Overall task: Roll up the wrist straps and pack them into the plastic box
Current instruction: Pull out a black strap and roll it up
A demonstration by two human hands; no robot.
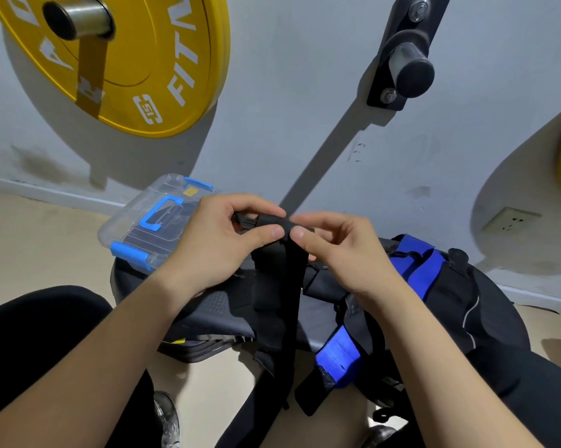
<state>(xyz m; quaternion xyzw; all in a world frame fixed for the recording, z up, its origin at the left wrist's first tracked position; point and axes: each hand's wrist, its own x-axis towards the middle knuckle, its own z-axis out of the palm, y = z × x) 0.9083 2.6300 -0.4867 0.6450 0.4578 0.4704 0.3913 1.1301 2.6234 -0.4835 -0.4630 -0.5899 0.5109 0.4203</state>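
I hold a black wrist strap (282, 305) up in front of me, above a dark padded bench (214, 305). My left hand (221, 244) and my right hand (340, 250) both pinch its top end, which is folded or rolled over between thumbs and fingers. The rest of the strap hangs straight down past the bench edge. The clear plastic box (143, 221) with blue latches and a blue handle sits on the far left end of the bench, lid on, dark items visible inside.
More black and blue straps (411, 270) lie heaped on the bench at right, one blue end (337, 357) hanging over the front. A yellow weight plate (127, 66) and a black peg (408, 69) are mounted on the wall behind. My legs flank the bench.
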